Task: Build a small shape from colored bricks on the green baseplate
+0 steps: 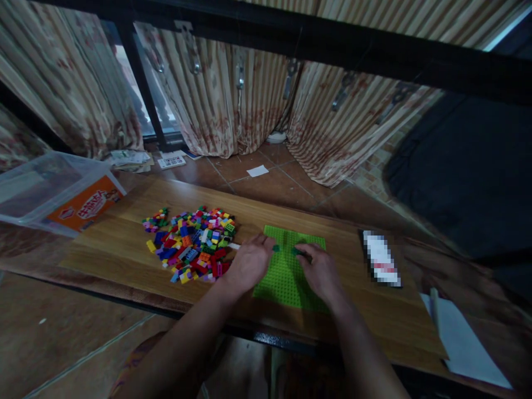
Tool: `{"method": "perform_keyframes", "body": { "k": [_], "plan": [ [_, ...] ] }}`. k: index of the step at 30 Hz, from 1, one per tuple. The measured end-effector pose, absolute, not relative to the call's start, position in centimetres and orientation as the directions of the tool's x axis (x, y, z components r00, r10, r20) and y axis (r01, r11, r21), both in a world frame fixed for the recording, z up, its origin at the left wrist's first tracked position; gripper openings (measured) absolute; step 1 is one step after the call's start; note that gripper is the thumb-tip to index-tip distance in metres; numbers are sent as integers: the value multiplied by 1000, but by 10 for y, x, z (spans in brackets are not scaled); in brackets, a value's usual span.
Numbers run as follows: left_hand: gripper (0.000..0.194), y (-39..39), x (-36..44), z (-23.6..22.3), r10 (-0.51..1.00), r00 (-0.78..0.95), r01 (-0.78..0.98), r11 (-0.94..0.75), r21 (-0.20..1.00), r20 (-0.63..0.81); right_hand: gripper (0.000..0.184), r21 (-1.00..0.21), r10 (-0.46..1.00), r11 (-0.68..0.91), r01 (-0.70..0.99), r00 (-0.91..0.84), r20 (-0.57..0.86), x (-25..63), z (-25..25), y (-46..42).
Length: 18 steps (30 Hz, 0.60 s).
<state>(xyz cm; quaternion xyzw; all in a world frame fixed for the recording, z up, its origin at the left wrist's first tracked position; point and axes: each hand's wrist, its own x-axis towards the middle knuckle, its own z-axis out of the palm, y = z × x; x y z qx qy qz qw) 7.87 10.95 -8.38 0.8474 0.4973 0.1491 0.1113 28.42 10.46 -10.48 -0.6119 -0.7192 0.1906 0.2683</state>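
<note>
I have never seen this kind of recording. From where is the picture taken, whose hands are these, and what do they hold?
No machine here: a camera on the person's head looks down at their own bare hands. On the wooden tabletop lies a green studded baseplate, with a heap of colourful bricks to its left and a pixelated object to its right. A clear plastic box is at far left. The left hand holds a green piece at its fingertips; the right hand pinches another green piece. Whether they touch the baseplate is unclear.
</note>
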Motion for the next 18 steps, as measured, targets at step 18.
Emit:
{"method": "perform_keyframes", "body": {
  "k": [18],
  "plan": [
    [20, 125, 111, -116, 846, 467, 722, -532, 442, 256, 25, -581, 982, 187, 792, -133, 135, 288, -106, 109]
  ]
}}
